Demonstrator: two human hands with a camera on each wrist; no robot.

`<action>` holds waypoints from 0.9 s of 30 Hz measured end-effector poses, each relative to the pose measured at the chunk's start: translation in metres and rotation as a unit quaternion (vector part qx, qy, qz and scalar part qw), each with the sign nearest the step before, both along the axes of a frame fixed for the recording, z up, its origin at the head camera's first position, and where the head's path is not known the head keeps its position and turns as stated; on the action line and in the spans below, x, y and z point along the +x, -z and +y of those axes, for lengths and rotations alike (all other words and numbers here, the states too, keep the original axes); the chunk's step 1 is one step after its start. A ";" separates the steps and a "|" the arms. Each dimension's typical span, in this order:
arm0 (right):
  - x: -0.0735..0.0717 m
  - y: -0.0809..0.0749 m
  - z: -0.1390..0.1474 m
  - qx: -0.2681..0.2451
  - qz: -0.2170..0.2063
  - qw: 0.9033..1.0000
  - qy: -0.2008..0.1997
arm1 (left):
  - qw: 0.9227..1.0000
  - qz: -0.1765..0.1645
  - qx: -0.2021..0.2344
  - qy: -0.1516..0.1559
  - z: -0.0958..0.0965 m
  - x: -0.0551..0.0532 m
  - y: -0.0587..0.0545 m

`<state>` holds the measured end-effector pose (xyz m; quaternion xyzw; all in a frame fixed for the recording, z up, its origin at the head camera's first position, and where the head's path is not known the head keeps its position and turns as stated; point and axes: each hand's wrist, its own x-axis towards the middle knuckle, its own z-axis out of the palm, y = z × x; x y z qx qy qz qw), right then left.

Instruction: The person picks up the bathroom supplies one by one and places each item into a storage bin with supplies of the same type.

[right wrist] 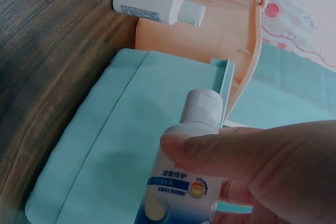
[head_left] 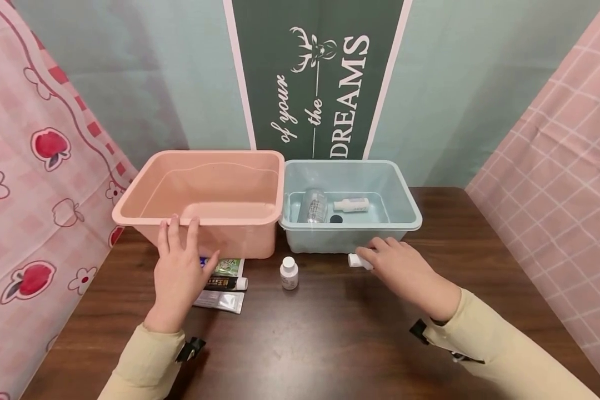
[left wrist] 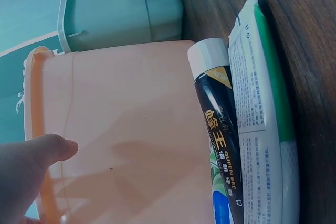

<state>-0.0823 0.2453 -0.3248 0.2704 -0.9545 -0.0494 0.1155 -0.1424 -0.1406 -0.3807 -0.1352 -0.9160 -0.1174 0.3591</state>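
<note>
My right hand [head_left: 402, 271] grips a small white lotion bottle [right wrist: 181, 177] with a blue lower label, in front of the pale blue bin [head_left: 350, 239]. Its flip cap points up and away from the palm in the right wrist view. My left hand [head_left: 179, 272] rests its fingertips on the front rim of the pink bin [head_left: 250, 239], fingers extended. Just in front of that bin lie a black toothpaste tube [left wrist: 218, 129], a white and green tube [left wrist: 257, 87] and a green packet [head_left: 230, 266]. Between the hands a white Dove bottle [head_left: 289, 276] stands upright.
Inside the blue bin lie a clear bottle [head_left: 314, 206], a white bottle [head_left: 352, 205] and a small dark round thing [head_left: 336, 219]. Both bins stand side by side on a dark wooden table [head_left: 310, 344]. Curtains hang behind and on both sides.
</note>
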 end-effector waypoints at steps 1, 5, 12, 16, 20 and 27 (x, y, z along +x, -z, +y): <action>-0.001 -0.001 0.000 0.001 0.002 1.000 -0.001 | 1.000 0.000 0.001 -0.002 0.000 0.000 0.000; -0.003 -0.004 -0.002 0.004 0.008 1.000 -0.005 | 1.000 0.002 0.006 -0.004 -0.001 -0.001 0.000; -0.002 -0.011 0.001 -0.010 0.005 1.000 0.002 | 1.000 0.003 0.011 0.002 -0.001 0.000 0.002; -0.005 -0.012 0.002 -0.014 0.003 1.000 -0.002 | 1.000 0.004 0.011 0.002 -0.001 0.000 0.004; -0.008 -0.013 0.003 -0.017 0.006 1.000 -0.005 | 1.000 0.002 0.008 0.002 -0.002 0.000 0.005; -0.012 -0.020 0.004 -0.015 0.006 1.000 0.000 | 1.000 0.006 0.006 0.002 -0.003 -0.003 0.003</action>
